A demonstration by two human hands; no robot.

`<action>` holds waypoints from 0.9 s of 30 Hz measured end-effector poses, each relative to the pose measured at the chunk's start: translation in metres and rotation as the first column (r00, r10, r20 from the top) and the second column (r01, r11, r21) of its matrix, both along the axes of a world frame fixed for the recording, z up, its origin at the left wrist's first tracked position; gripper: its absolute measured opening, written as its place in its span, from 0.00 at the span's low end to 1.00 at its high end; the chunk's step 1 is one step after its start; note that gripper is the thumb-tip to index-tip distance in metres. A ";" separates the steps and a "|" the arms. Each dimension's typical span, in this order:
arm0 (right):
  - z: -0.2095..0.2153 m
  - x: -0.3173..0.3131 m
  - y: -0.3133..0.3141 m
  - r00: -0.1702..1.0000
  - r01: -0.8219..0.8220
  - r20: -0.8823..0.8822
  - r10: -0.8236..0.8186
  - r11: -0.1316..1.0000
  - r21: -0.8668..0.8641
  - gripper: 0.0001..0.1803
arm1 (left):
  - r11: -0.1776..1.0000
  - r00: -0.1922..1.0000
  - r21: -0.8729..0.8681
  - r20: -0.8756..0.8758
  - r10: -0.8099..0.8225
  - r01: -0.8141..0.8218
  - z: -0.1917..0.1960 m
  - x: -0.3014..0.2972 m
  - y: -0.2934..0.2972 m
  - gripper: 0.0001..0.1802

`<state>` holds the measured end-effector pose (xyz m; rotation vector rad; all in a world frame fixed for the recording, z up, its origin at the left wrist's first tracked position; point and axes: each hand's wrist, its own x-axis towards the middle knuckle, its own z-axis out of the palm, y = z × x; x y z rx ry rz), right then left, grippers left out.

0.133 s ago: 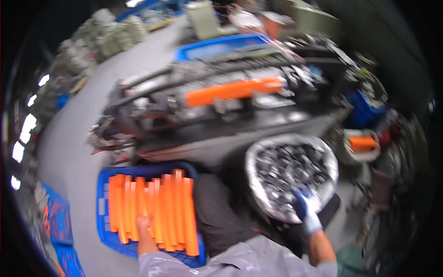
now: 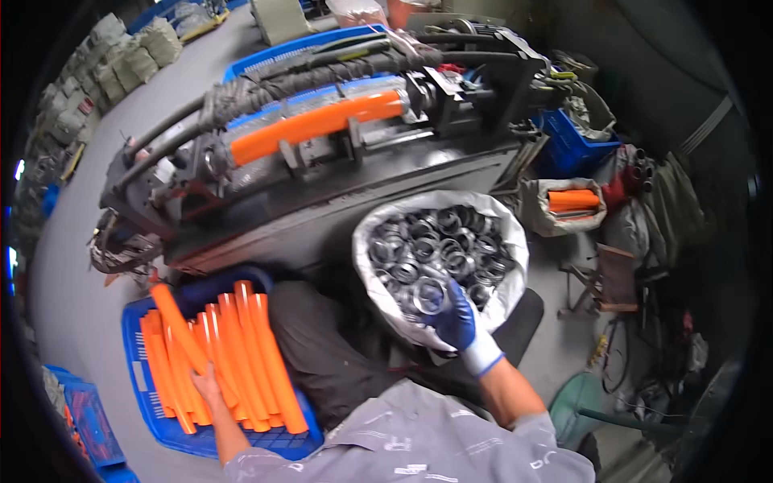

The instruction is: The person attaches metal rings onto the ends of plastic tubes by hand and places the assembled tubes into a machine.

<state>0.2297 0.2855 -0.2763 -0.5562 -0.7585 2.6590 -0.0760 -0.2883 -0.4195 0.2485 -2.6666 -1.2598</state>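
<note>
My bare left hand (image 2: 211,388) is closed round an orange tube (image 2: 182,328), which tilts up and to the left over the other orange tubes (image 2: 266,350). Those lie side by side in a blue plastic basket (image 2: 138,374). On the right, my right hand (image 2: 460,318) wears a blue and white glove and grips a shiny grey ring (image 2: 429,295) between thumb and fingers. Beneath it is a white sack (image 2: 370,294) with its rim rolled open, filled with several similar rings (image 2: 451,241). Part of the gripped ring blends into the rings behind.
Ahead stands a bench-mounted machine (image 2: 322,173) with an orange tube (image 2: 318,125) lying in it. A smaller pale sack (image 2: 547,213) with orange pieces, a blue crate (image 2: 576,141) and a brown folding stool (image 2: 616,278) stand to the right. Blue crates (image 2: 84,423) stand at lower left.
The whole view has shifted and sharpened. My left hand has tilted one orange tube up out of line with the others. A ring now shows in my right hand, raised over the sack.
</note>
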 end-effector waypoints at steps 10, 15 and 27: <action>0.020 0.003 -0.004 0.984 -0.033 -0.176 0.017 0.996 -0.088 0.29 | 0.654 0.655 -0.236 -0.084 -0.751 0.719 0.233 0.056 0.275 0.36; 0.007 0.014 -0.003 0.968 0.226 -0.129 -0.215 0.970 0.085 0.13 | 0.210 0.277 -0.404 0.115 -0.954 0.891 0.271 0.125 0.329 0.36; 0.046 0.036 -0.013 0.995 -0.086 0.098 0.011 0.579 0.811 0.50 | 0.118 0.195 -0.360 0.185 -0.963 0.925 0.265 0.150 0.345 0.37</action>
